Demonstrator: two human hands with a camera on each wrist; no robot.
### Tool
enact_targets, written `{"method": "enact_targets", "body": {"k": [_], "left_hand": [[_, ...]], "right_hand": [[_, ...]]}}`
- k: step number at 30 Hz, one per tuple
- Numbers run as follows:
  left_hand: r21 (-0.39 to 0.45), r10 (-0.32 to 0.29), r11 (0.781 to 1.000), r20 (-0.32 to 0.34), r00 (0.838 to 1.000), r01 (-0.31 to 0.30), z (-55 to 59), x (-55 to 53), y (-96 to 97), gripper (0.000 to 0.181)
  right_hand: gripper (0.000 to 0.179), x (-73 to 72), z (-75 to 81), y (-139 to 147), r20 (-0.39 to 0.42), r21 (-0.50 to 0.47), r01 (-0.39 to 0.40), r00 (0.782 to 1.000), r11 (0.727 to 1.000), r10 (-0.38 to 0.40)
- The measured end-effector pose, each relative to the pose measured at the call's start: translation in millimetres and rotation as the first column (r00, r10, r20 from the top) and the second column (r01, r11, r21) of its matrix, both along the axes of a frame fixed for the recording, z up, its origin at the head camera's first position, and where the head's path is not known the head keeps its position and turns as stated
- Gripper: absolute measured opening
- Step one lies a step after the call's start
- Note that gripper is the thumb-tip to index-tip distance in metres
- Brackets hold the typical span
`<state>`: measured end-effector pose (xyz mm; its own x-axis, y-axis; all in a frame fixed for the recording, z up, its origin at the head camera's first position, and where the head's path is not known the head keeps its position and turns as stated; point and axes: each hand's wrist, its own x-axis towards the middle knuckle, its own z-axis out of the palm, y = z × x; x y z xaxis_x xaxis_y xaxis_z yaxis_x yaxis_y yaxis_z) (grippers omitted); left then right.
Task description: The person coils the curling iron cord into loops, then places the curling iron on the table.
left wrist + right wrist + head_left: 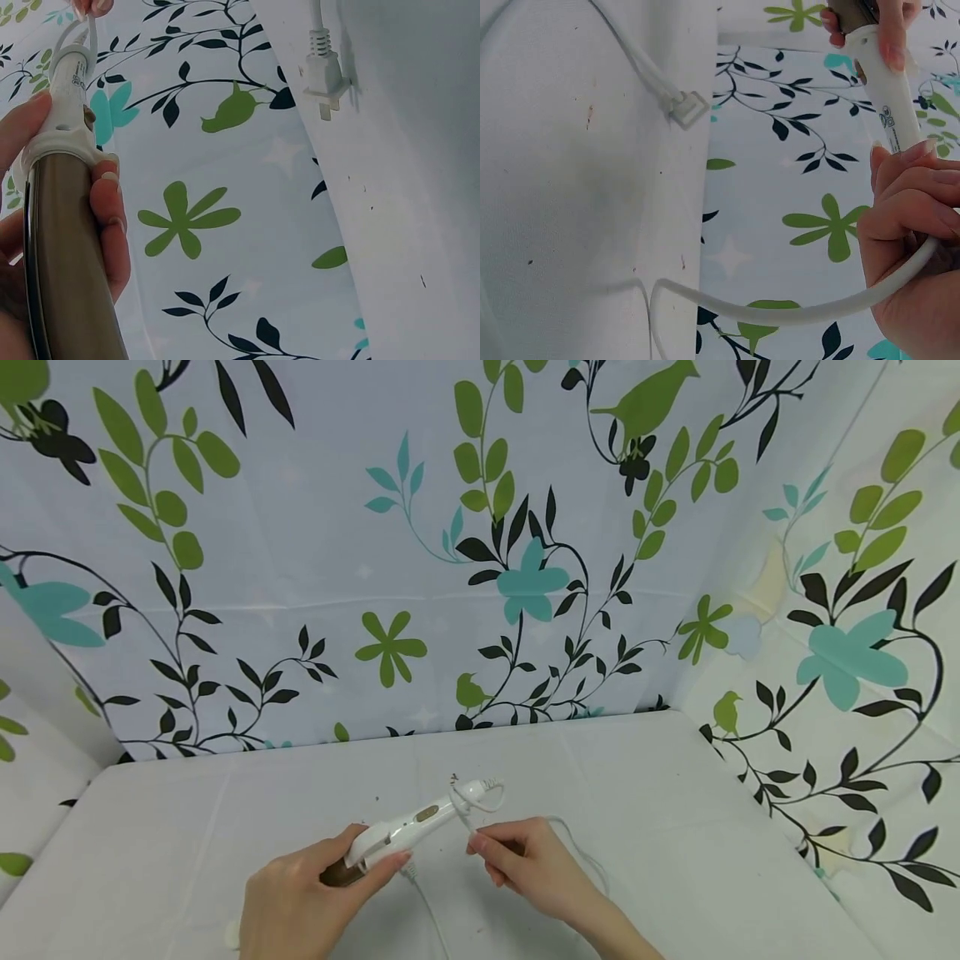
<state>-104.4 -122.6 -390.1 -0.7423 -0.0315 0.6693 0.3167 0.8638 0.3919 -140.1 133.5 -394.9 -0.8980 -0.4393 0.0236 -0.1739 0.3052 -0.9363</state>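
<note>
A curling iron (411, 828) with a glossy white handle and a brown barrel (71, 255) is held above the table, its handle end pointing right and away. My left hand (300, 889) grips it where handle and barrel meet, fingers and thumb on either side. At the tail of the handle the white cord (491, 806) makes a loop. My right hand (540, 864) pinches the cord just below that loop, fingers curled. The two-prong plug (325, 73) hangs at the cord's end in the left wrist view.
A white-covered table (187, 835) lies beneath both hands, with a few small dark specks on it. More cord (588, 856) trails over it behind my right hand. Patterned cloth (300, 527) with leaves and birds rises at the back and sides.
</note>
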Motion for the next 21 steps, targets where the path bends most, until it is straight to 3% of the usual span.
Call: {"method": "enact_targets", "body": {"k": [9, 16, 21], "left_hand": [[0.005, 0.029, 1.0, 0.13, 0.991, -0.03, 1.8, 0.2, -0.4, 0.047], [-0.008, 0.083, 0.997, 0.131, 0.988, -0.082, 2.5, 0.1, -4.3, 0.046], [-0.022, 0.128, 0.992, 0.181, 0.975, -0.127, 3.6, -0.2, -8.2, 0.051]], "right_hand": [[0.027, 5.0, -3.8, -1.6, -0.161, 0.101, -0.006, 0.987, 0.995, 0.022], [0.029, 7.5, -3.7, -0.6, -0.181, 0.15, -0.001, 0.983, 0.989, 0.028], [0.021, 8.0, -1.6, -0.2, -0.229, 0.166, -0.013, 0.972, 0.986, 0.052]]}}
